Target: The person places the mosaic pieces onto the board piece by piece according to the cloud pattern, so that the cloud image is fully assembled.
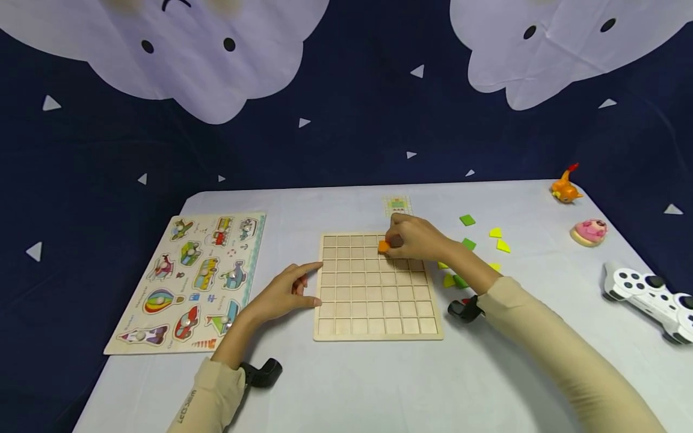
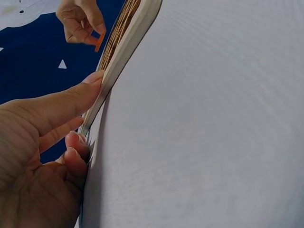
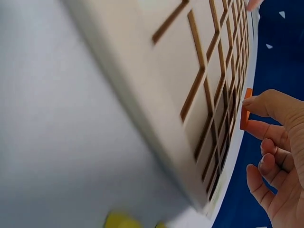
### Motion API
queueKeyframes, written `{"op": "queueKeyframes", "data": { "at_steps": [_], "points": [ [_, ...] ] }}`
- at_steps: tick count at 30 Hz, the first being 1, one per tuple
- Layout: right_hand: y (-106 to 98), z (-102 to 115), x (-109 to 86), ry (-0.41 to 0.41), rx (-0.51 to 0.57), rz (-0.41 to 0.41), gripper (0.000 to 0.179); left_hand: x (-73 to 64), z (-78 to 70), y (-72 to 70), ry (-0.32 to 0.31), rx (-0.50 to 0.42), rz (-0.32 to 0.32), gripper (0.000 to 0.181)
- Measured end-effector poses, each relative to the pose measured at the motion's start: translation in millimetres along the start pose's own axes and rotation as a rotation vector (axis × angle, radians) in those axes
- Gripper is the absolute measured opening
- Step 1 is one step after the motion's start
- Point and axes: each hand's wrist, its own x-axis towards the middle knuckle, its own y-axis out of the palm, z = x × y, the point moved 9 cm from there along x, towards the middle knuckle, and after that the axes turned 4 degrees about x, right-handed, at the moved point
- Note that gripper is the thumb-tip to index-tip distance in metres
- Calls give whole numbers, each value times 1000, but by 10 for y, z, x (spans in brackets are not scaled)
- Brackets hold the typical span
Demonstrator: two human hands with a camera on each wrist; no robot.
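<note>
A wooden grid board (image 1: 378,336) with square cells lies on the white table. Above its upper part, my right hand (image 1: 415,236) pinches a small orange tile (image 1: 383,246) between thumb and finger. The right wrist view shows this tile (image 3: 246,110) on edge, with the other fingers loosely bent. A dark brown patch (image 1: 397,241) appears under the hand; I cannot tell what it is. My left hand (image 1: 285,293) touches the board's left edge with extended thumb and index fingertips. In the left wrist view, its thumb rests on the board's rim (image 2: 124,52).
Several green tiles (image 1: 467,220) and yellow tiles (image 1: 503,246) lie right of the board. A picture card (image 1: 397,205) sits behind it. At left is a knobbed vehicle puzzle (image 1: 186,282). An orange figurine (image 1: 565,190), pink toy (image 1: 589,232) and white game controller (image 1: 649,300) stand at right.
</note>
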Motion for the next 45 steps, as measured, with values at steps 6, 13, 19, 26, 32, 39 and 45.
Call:
{"op": "queueKeyframes", "data": {
  "at_steps": [6,13,19,26,32,39,45],
  "points": [
    [93,87,48,-17,0,18,25,2,-15,15,1,-7,-2,77],
    [144,154,61,-45,5,16,19,-7,-29,23,0,-6,-4,77],
    [166,168,87,-6,60,20,11,-17,-42,13,11,-10,-10,77],
    [176,193,109,28,54,32,9,-30,-3,5,1,0,-21,77],
    [137,138,47,37,46,31,24,-10,7,13,0,-8,-15,77],
    [-182,-84,-149,53,29,-54,31,-7,19,6,1,-21,-8,76],
    [-360,-366,-412,131,-1,-74,31,0,16,12,4,-22,-11,76]
  ]
}}
